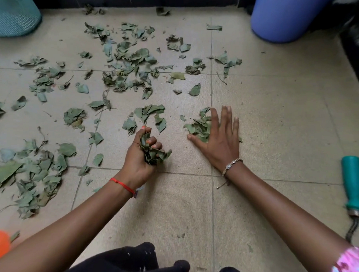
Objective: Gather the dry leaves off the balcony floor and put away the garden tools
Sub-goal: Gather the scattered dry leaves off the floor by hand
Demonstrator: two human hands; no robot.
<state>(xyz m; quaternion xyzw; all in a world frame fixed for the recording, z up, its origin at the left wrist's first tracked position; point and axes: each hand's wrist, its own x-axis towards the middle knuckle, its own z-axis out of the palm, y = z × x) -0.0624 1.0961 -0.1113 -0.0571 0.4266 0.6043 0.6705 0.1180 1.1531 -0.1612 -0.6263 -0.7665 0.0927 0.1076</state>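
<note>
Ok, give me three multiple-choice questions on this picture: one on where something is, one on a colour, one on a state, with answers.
1. Where is the tool?
A in a hand
B on the floor, right of the right arm
C in a bucket

2. What colour is the band on the left wrist?
A red
B green
C white

3. How is the left hand?
A flat and open
B gripping leaves
C clenched on nothing

Answers:
1 B: it lies on the tiles beside that forearm.
2 A: a red string circles the wrist.
3 B: its fingers curl round a bunch of them.
</note>
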